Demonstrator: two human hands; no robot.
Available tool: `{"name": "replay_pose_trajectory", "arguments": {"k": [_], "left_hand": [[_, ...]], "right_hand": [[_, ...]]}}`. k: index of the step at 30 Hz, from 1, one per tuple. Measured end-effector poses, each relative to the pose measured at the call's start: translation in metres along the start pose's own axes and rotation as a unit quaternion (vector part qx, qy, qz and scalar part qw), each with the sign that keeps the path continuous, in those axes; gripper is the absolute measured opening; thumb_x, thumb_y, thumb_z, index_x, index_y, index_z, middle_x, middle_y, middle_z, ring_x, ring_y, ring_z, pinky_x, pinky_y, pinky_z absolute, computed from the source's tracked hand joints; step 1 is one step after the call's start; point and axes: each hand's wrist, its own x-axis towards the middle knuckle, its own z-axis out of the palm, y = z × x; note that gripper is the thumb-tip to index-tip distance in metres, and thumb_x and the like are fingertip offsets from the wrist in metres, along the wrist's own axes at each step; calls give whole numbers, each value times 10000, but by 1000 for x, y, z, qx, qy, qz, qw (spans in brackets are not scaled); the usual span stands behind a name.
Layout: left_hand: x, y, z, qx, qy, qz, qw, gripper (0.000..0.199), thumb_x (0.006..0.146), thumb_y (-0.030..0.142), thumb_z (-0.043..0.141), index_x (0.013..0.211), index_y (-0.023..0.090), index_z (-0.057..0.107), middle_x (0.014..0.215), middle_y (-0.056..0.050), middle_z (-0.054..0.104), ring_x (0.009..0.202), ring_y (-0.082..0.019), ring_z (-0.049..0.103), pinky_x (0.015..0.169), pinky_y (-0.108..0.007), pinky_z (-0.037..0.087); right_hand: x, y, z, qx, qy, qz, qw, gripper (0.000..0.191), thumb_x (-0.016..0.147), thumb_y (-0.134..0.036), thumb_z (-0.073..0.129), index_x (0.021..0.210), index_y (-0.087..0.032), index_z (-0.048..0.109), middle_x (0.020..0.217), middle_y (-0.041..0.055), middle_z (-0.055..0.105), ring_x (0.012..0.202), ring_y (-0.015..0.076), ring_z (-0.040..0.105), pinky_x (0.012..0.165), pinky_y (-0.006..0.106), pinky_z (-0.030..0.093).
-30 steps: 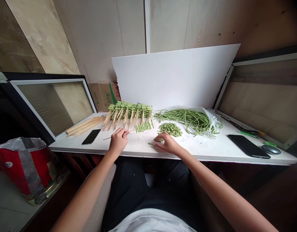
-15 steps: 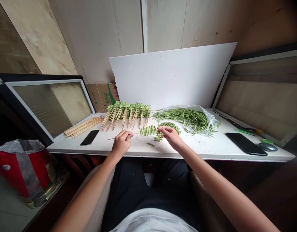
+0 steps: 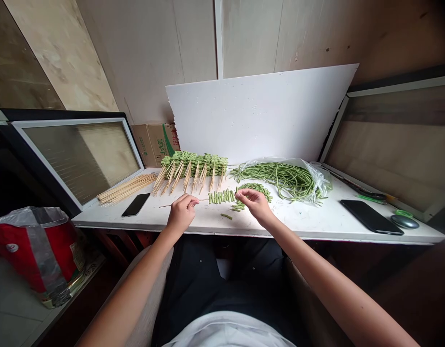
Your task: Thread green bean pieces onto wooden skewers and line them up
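Note:
My left hand point(image 3: 182, 211) is closed round a thin bamboo skewer point(image 3: 166, 206), whose bare end sticks out to the left. Beyond my fingers the skewer carries a row of short green bean pieces point(image 3: 221, 196), side by side and crosswise to it. At the row's right end my right hand point(image 3: 254, 198) pinches another bean piece point(image 3: 237, 190) at the skewer's tip; whether the tip has pierced it I cannot make out. Partly behind that hand lies a heap of cut bean pieces point(image 3: 257, 188). A single loose piece point(image 3: 226, 216) rests on the white table below the row.
Filled bean skewers point(image 3: 193, 164) are stacked at the back, beside bare skewers point(image 3: 126, 189) and a phone point(image 3: 136, 205). Long beans point(image 3: 280, 174) spill from a clear bag. Rightward lie a second phone point(image 3: 370, 217), a mouse point(image 3: 405, 221) and scissors point(image 3: 370, 193). A white board point(image 3: 262, 115) stands behind.
The bean pieces on the skewer have turned slightly, and the row sits a touch further left. Both hands keep their holds with little movement. The view has shifted slightly.

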Motion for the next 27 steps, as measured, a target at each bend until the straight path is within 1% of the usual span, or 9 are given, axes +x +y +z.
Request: {"name": "replay_pose_trajectory", "arguments": {"k": [5, 11, 14, 18, 21, 22, 24, 25, 27], "left_hand": [[0, 5, -2, 11, 12, 10, 1000, 246, 951, 79, 507, 783, 206, 634, 788, -35, 671, 765, -184, 670, 693, -287, 510], [1, 3, -1, 2, -11, -11, 1000, 239, 922, 56, 527, 787, 214, 645, 793, -30, 688, 757, -182, 661, 699, -285, 517], [0, 1, 0, -2, -19, -13, 1000, 241, 907, 41, 527, 796, 209, 660, 798, -34, 699, 758, -183, 664, 696, -283, 518], [1, 0, 0, 2, -13, -9, 1000, 232, 924, 69, 535, 796, 205, 672, 791, -33, 706, 750, -183, 667, 687, -283, 511], [2, -3, -3, 16, 1, -20, 1000, 219, 948, 106, 537, 819, 207, 682, 806, -41, 716, 764, -196, 676, 689, -293, 504], [2, -5, -5, 20, 7, -25, 999, 213, 951, 115, 540, 825, 207, 684, 813, -44, 721, 768, -200, 678, 689, -297, 501], [3, -10, -8, 29, 20, -34, 999, 199, 947, 124, 550, 830, 207, 688, 819, -46, 729, 766, -204, 679, 686, -301, 495], [4, -12, -9, 33, 25, -37, 998, 195, 942, 124, 556, 828, 206, 689, 817, -45, 731, 760, -205, 677, 684, -303, 492], [4, -17, -11, 41, 31, -42, 998, 183, 932, 124, 567, 825, 205, 692, 811, -44, 732, 752, -208, 672, 680, -306, 486]], "right_hand": [[-2, 3, 9, 32, 26, 53, 998, 397, 757, -596, 824, 830, -210, 770, 859, 58, 738, 796, 197, 621, 741, 327, 486], [-3, 1, 8, 10, 26, 15, 999, 412, 775, -610, 808, 900, -219, 775, 959, 72, 747, 899, 231, 642, 822, 352, 510], [-3, 3, 6, 1, 20, 11, 1000, 421, 781, -615, 803, 917, -218, 773, 987, 76, 748, 924, 240, 646, 854, 366, 517], [-1, 4, 4, -1, 15, 22, 1000, 422, 798, -604, 792, 978, -222, 782, 1048, 81, 750, 942, 240, 653, 839, 361, 517], [0, 2, 0, -49, 18, 22, 998, 462, 864, -638, 708, 1055, -225, 785, 1041, 87, 760, 954, 250, 666, 826, 364, 514], [0, 1, -2, -80, 7, 16, 997, 473, 904, -651, 649, 1036, -220, 790, 1012, 91, 765, 934, 252, 673, 818, 367, 512], [-1, 1, -5, -165, -46, -3, 985, 507, 953, -660, 563, 913, -214, 802, 917, 96, 770, 850, 252, 676, 783, 374, 502], [-2, 1, -6, -212, -82, -17, 974, 510, 948, -659, 568, 840, -218, 802, 868, 97, 769, 811, 254, 669, 762, 375, 495], [-4, 3, -7, -293, -143, -44, 944, 447, 896, -636, 655, 744, -239, 797, 778, 93, 759, 764, 263, 647, 729, 376, 478]]}}
